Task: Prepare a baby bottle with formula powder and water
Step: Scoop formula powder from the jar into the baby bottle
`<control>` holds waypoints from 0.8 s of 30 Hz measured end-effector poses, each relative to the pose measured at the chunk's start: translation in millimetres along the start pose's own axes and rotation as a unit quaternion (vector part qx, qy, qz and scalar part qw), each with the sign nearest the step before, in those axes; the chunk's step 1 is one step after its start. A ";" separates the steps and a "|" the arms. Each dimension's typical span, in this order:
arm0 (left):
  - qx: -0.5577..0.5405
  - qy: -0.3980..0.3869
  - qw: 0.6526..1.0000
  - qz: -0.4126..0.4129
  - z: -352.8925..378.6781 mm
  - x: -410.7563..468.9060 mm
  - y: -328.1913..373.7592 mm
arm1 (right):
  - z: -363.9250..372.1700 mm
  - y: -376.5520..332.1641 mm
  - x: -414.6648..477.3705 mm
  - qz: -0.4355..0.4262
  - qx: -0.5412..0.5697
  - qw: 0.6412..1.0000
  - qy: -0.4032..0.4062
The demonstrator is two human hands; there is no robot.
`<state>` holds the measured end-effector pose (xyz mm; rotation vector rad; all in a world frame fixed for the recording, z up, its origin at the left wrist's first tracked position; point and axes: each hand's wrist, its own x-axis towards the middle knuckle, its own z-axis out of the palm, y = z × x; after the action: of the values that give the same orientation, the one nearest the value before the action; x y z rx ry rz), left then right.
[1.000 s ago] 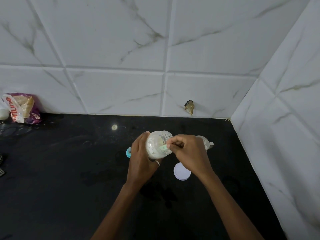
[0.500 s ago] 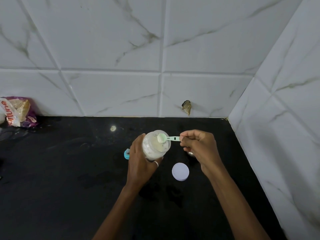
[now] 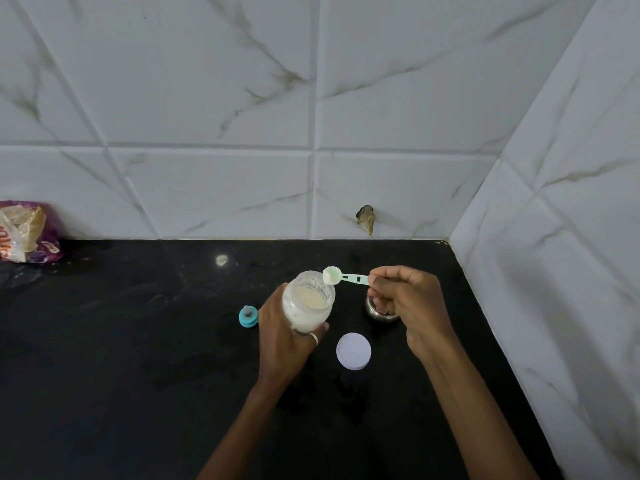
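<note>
One head-worn wide-angle view looks forward and down, close over the black desk [image 3: 104, 375], facing the tiled wall corner [image 3: 478, 202].

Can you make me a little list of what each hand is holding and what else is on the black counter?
left hand: wrapped around an open jar of white powder, tilted
right hand: pinching the handle of a pale green scoop
scoop bowl: at the jar's rim, a little powder in it
white round lid: flat on the counter, between the arms
teal bottle nipple ring: on the counter, left of the left hand
small metal cup: partly hidden behind the right hand
snack bag: far left, by the wall
</note>
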<state>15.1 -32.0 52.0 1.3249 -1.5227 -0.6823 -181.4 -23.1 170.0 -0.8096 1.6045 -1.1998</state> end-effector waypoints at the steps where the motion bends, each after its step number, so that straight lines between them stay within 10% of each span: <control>1: -0.007 -0.005 1.000 -0.004 4.8 -0.5 -1.5 | -2.5 -2.5 0.9 0.003 0.012 1.000 0.004; 24: -0.001 -0.095 0.987 -0.128 106.2 37.7 -69.3 | -19.4 11.8 36.9 0.052 0.075 0.994 0.053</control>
<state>-51.0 -104.1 -37.2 1.5050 -1.5128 -0.9962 -211.8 -46.1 149.4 -0.5685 1.5995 -1.2898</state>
